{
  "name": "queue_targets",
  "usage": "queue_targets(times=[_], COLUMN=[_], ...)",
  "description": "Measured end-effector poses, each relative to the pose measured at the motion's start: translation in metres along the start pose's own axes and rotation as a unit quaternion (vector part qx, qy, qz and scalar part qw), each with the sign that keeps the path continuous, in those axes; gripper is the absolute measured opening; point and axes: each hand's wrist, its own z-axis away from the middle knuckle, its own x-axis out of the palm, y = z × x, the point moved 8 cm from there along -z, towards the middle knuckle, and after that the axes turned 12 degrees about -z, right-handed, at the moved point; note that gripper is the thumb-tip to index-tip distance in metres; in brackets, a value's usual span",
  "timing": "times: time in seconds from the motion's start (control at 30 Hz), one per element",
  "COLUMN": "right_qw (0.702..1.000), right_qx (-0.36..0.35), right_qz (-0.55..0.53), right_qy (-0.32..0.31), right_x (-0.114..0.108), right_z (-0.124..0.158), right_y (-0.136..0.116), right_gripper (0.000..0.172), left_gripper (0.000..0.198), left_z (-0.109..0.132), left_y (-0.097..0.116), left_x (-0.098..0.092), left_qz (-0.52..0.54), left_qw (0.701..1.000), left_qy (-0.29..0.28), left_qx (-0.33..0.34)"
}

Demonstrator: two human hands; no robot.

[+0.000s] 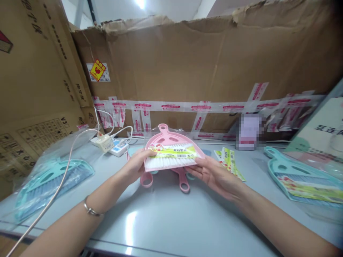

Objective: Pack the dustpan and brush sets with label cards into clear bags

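Pink dustpan front and centre, sitting right between the two hands, tipped towards the wearer above the pale table! Look at the line of it: the broad edge runs left to right, hand to hand, while the holed grip points away towards the cardboard. The left hand has the left end, thumb over the front by the printed card, the other fingers largely out of sight. Over at the other end, the right hand has the lower right corner, thumb on top, fingers reaching underneath. Neither hand is nearer, both are touching, so the pan lies inward from each: rightward from the left, leftward from the right. White bristles fill the near edge, below the card. Just beneath, two pink ringed handles poke out towards the wearer; whether the pan rests on them, I cannot tell. Out wide, one turquoise dustpan lies on the left flank, another turquoise dustpan on the right, both well apart from the action
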Motion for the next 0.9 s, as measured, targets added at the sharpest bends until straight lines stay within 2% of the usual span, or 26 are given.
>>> queue_targets(times=[0.1,0.2,0.3,0.43,0.57,0.63,0.73,0.83,0.9], right_qw=[0.999,1.0,0.999,0.997,0.996,0.998,0.998,0.996,0.995], right_qx=[0.012,0.013,-0.001,-0.021,-0.033,-0.04,-0.053,-0.068,-0.069], right_qz=[0.018,0.025,0.025,0.049,0.065,0.039,0.024,0.05,0.052], right_qy=[-0.038,-0.002,0.035,0.047,0.058,0.029,-0.025,0.007,0.052], right_x=[0.006,-0.003,-0.011,-0.013,-0.012,-0.006,0.007,0.004,-0.005], right_z=[0.002,-0.001,-0.004,-0.003,0.0,0.002,0.005,0.004,0.002], right_y=[-0.001,0.002,0.006,0.007,0.005,0.003,-0.001,-0.003,-0.003], right_gripper=[0.038,0.029,0.032,0.037,0.032,0.033,0.043,0.049,0.043], left_gripper=[0.015,0.016,0.017,0.013,0.016,0.017,0.017,0.017,0.019], left_z=[-0.003,-0.003,-0.002,0.0,0.0,-0.001,-0.001,0.0,0.002], left_y=[0.001,0.001,0.0,-0.001,-0.001,0.0,0.001,0.001,0.0], left_x=[-0.006,-0.007,-0.006,-0.003,-0.003,-0.003,-0.004,-0.002,0.002], left_qz=[-0.006,-0.022,-0.027,-0.006,0.012,0.017,0.016,0.002,-0.033], left_qw=[1.0,1.0,1.0,1.0,0.999,0.999,0.999,1.0,0.999], left_qy=[-0.002,-0.005,0.005,0.023,0.033,0.033,0.031,0.023,0.0], left_qx=[-0.002,0.002,0.005,0.002,0.007,0.01,0.014,0.017,0.019])
